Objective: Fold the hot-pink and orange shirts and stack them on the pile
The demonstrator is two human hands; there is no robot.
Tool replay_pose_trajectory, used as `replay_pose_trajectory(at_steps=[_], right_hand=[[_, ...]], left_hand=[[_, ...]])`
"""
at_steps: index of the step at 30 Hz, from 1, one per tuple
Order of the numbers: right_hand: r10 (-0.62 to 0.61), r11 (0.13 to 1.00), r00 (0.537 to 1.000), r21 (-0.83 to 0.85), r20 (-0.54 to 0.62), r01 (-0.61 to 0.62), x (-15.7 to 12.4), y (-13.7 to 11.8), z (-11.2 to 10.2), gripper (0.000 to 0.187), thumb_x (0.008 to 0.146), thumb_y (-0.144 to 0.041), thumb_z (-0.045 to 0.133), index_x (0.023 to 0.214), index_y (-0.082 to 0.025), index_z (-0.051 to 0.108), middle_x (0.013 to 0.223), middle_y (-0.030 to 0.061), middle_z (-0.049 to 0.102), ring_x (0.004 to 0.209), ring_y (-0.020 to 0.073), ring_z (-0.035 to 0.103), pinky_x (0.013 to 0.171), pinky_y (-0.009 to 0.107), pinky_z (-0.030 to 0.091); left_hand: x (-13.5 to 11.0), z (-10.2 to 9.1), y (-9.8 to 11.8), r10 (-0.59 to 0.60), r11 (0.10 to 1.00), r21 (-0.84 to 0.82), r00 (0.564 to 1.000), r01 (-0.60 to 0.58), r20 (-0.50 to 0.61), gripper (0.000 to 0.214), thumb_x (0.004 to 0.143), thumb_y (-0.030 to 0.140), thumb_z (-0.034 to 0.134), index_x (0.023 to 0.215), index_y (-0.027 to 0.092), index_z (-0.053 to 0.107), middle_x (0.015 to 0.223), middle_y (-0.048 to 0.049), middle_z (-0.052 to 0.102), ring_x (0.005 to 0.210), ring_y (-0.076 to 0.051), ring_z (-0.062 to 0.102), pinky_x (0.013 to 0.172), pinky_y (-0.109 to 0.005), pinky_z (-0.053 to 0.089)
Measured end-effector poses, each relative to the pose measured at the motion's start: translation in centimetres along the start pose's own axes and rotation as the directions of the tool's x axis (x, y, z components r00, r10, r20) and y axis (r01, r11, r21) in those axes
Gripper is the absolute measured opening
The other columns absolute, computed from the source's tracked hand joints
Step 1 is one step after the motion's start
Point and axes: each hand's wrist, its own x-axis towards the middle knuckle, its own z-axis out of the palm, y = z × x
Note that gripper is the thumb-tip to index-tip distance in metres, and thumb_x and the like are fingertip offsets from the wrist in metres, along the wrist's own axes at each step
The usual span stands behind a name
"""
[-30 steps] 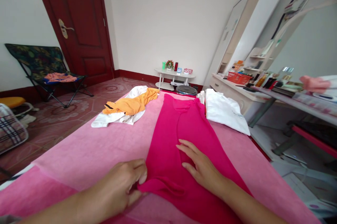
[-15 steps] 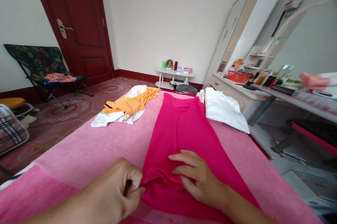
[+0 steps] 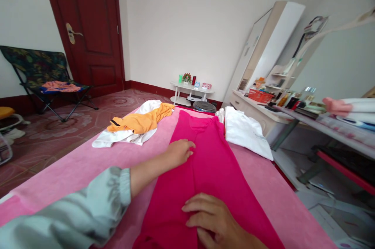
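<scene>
A long magenta garment (image 3: 211, 163) lies spread lengthwise on the pink bedcover (image 3: 249, 151), with a seam or fold edge running down its middle. Its near end is bunched and partly cut off by the frame. My left hand (image 3: 177, 153) reaches across from the left, fingertips resting on the garment's upper middle, fingers loosely bent. Closer to me, my right hand (image 3: 212, 217) lies on the garment's lower part with its fingers apart.
Left of the garment lie an orange garment (image 3: 140, 120) and a white one (image 3: 102, 139). Folded white clothing (image 3: 246, 132) sits at the far right of the bed. Beyond are a low white table (image 3: 191, 87), a folding chair (image 3: 38, 73) and a cluttered dresser (image 3: 249, 102).
My left hand has let go of the garment's near edge and moved forward onto its upper middle. The right hand remains on the lower part. The view has shifted slightly.
</scene>
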Motion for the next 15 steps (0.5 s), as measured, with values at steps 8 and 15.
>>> replay_pose_trajectory(at_steps=[8, 15], right_hand=[[-0.016, 0.999, 1.0, 0.037, 0.004, 0.016, -0.2, 0.0, -0.1, 0.031, 0.078, -0.006, 0.048, 0.102, -0.022, 0.059, 0.109, 0.0056, 0.066, 0.105, 0.0144, 0.057, 0.092, 0.03, 0.046], [-0.029, 0.998, 0.99, 0.056, -0.136, 0.037, -0.4, -0.3, -0.1, 0.04, 0.068, 0.0, 0.046, 0.1, -0.022, 0.053, 0.1, 0.004, 0.067, 0.095, 0.0152, 0.058, 0.087, 0.032, 0.046]], left_hand=[[5.4, 2.6, -0.1, -0.385, 0.914, 0.128, 0.922, 0.385, -0.025, 0.03, 0.069, 0.029, 0.064, 0.093, 0.013, 0.069, 0.095, -0.0162, 0.068, 0.091, -0.03, 0.064, 0.075, -0.035, 0.05], [6.3, 3.4, -2.4, -0.337, 0.942, -0.025, 0.939, 0.336, -0.068, 0.021, 0.076, 0.021, 0.05, 0.076, 0.015, 0.07, 0.072, -0.0061, 0.069, 0.071, -0.016, 0.064, 0.065, -0.023, 0.046]])
